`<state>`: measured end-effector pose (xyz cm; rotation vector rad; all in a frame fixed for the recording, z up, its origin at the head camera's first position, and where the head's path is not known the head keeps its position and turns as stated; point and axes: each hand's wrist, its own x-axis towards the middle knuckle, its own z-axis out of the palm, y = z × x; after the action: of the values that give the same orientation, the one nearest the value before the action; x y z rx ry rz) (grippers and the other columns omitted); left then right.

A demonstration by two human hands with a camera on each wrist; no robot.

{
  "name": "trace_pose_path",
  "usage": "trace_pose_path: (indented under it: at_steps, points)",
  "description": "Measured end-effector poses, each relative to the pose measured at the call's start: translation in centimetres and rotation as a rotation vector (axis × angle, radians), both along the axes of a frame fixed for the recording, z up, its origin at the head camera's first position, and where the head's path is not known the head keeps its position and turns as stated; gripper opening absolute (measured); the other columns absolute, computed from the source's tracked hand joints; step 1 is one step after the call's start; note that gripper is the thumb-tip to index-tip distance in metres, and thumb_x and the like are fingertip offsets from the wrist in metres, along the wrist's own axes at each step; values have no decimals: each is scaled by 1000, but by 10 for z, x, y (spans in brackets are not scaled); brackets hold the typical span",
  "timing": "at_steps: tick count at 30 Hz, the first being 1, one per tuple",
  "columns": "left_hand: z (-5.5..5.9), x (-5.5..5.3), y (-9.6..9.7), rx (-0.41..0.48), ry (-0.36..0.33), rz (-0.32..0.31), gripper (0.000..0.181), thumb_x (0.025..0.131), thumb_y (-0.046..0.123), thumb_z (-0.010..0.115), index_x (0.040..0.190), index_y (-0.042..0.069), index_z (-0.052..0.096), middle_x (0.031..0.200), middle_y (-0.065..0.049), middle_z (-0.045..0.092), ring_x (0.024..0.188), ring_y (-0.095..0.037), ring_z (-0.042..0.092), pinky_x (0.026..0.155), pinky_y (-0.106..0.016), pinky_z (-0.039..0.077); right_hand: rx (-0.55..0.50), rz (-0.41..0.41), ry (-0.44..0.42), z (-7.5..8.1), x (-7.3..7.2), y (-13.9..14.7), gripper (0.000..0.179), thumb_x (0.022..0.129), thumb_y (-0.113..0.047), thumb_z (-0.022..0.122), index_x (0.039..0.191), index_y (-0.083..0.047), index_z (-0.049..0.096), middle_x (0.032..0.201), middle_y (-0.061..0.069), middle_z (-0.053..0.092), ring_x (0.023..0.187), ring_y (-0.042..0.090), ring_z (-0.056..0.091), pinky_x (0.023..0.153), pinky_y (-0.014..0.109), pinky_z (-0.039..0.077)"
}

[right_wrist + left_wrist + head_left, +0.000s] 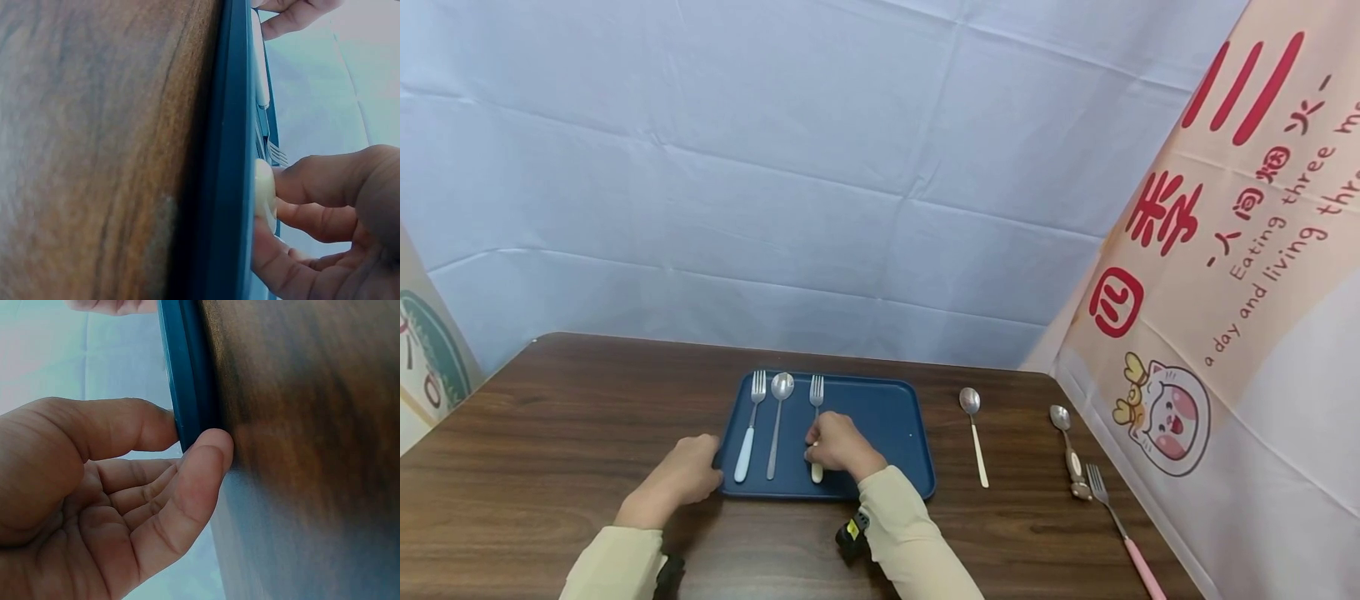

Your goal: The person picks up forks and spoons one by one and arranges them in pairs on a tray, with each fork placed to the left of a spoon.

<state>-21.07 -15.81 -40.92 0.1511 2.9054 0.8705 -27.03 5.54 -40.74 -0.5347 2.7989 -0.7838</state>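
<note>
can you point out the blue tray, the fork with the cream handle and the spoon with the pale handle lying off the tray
blue tray [887, 417]: head view, bare floor of the tray's right half.
cream-handled fork [816, 388]: head view, its metal tines.
pale-handled spoon [970, 401]: head view, its bowl, on the table right of the tray.

At the lower centre of the frame, the right hand [837, 443] pinches a cream-handled fork [816, 421] lying in the blue tray [887, 425], while the left hand [688, 475] holds the tray's left edge on the bench [550, 433].
</note>
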Motion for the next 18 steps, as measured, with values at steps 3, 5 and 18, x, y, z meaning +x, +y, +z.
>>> trace_pose_path:
  at_steps: [3, 5, 18]
  points:
    - [0, 0, 0, 7, -2, 0, 12, 80, -5, 54, 91, -10, 54, 63, -9, 48, 49, -17, 50, 47, -31, 40, -27, -1, -19, 0, 1, -1, 12, 81, -5, 69, 93, -1, 69, 87, 6, 63, 65, 14, 58, 58, 29, 49]
    - [0, 0, -1, 10, 4, -3, 12, 80, -5, 54, 91, -10, 54, 64, -9, 48, 49, -18, 49, 47, -31, 40, -52, -6, -39, 0, 1, -1, 13, 81, -4, 69, 93, 0, 68, 84, 6, 62, 60, 14, 57, 54, 28, 48]
    - [-2, -1, -1, 0, 9, -1, 9, 79, -5, 54, 87, -8, 54, 63, -9, 48, 49, -18, 49, 46, -31, 40, -67, -20, -54, -3, 0, 0, 14, 80, -3, 69, 94, 0, 67, 79, 5, 60, 52, 12, 56, 50, 26, 47]
